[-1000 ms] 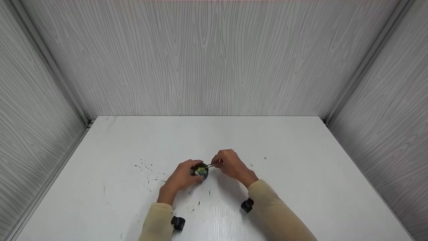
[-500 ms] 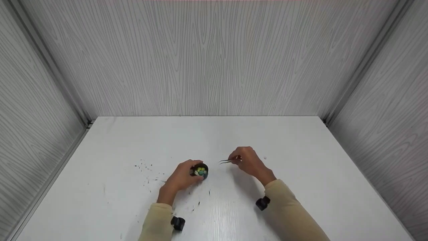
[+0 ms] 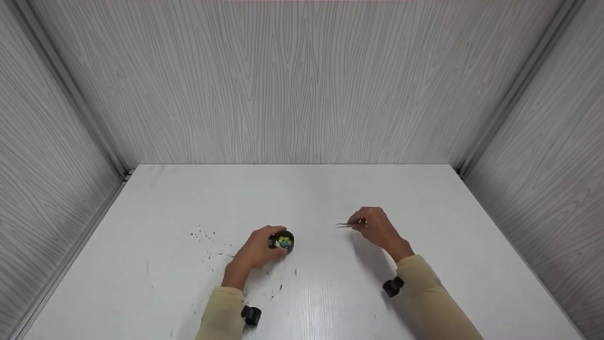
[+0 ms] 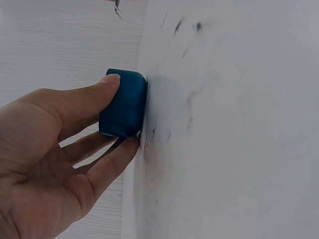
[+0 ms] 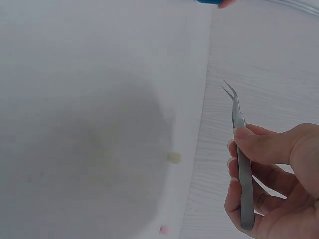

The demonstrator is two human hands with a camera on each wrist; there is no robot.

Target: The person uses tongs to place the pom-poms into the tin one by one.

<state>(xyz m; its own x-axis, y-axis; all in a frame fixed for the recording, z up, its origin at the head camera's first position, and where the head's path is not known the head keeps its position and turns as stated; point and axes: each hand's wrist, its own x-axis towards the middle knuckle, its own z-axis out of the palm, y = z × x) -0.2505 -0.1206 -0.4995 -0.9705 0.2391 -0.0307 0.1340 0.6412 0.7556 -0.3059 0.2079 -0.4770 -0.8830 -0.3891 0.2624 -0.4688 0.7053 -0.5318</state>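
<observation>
My left hand (image 3: 257, 248) grips a small round teal cup (image 4: 124, 102), thumb on one side and fingers on the other. In the left wrist view its base is right at the white tabletop. Several small yellow, green and pale balls (image 3: 283, 242) lie inside the cup. My right hand (image 3: 377, 230) pinches metal tweezers (image 5: 242, 159) between thumb and fingers, off to the right of the cup. Their bent tips stand slightly apart with nothing between them. Below this hand, a yellowish ball (image 5: 174, 158) and a pink ball (image 5: 164, 229) lie on the tabletop in the right wrist view.
Dark specks and scuffs (image 3: 203, 236) mark the white table (image 3: 226, 193) around and left of the left hand. Grey wood-grain panels (image 3: 292, 85) enclose the table at the back and both sides. Each sleeve carries a black wrist camera (image 3: 251, 315).
My right hand has drawn the tweezers away from the cup's mouth and moved right, over where the loose balls showed. The left hand and cup have stayed in place.
</observation>
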